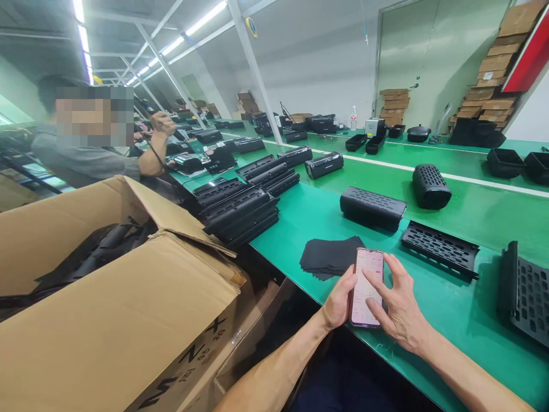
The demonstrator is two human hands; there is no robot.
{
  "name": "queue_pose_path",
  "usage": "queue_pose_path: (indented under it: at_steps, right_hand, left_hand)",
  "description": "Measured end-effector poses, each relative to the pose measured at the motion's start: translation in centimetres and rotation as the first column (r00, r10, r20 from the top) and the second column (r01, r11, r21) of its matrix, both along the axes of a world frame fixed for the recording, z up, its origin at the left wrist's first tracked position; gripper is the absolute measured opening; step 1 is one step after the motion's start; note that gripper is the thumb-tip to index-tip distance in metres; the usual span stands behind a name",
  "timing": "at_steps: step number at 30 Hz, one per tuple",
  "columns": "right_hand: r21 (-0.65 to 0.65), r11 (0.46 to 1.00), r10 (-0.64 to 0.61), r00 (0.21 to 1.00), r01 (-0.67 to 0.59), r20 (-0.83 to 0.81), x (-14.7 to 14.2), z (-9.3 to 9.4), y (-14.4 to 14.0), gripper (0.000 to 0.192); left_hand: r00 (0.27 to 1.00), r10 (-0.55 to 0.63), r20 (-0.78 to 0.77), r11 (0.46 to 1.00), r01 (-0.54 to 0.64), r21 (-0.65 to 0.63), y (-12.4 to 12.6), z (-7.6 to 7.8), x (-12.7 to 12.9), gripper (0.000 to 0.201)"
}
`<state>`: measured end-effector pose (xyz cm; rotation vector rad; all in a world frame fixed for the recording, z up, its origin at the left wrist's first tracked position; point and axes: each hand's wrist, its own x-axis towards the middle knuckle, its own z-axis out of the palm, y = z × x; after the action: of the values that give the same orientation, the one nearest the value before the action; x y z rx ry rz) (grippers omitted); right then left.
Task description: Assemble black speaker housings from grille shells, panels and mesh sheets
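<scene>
A smartphone (362,297) with a lit, mostly white and pink screen is held over the near edge of the green table. My left hand (338,297) grips it along its left side. Above the screen my right hand (398,303) is spread, with the index finger and thumb over the glass; whether they touch it I cannot tell. Just behind the phone lies a stack of thin black sheets (328,254). Past my right hand rests a black perforated panel (440,247), and farther back a black perforated housing (372,207).
An open cardboard box (171,286) with black parts inside stands at my left, beside the table. Black panels (244,212) are piled at the table's left edge. Another person (98,149) works at the far left. A perforated panel (525,292) stands at the right edge.
</scene>
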<state>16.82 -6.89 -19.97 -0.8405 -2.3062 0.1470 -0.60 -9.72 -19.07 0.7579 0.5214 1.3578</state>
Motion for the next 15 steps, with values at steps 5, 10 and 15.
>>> queue_pose_path:
  at_steps: [5,10,15]
  right_hand:
    - [-0.002,1.0,-0.004,1.0,0.004,0.003,-0.1,0.01,-0.05,0.06]
    - [-0.021,1.0,-0.001,0.999,0.0,-0.048,0.0,0.21,-0.16,0.056]
    - [-0.135,0.988,-0.092,0.984,0.072,-0.151,0.24,0.09,-0.09,0.043]
  left_hand:
    - [1.0,-0.003,-0.01,1.0,0.003,0.003,-0.08,0.03,-0.03,0.051]
    - [1.0,-0.007,-0.013,1.0,0.007,0.006,-0.08,-0.12,-0.07,0.05]
    - [1.0,-0.015,-0.002,1.0,0.015,-0.025,-0.12,-0.41,-0.11,0.055]
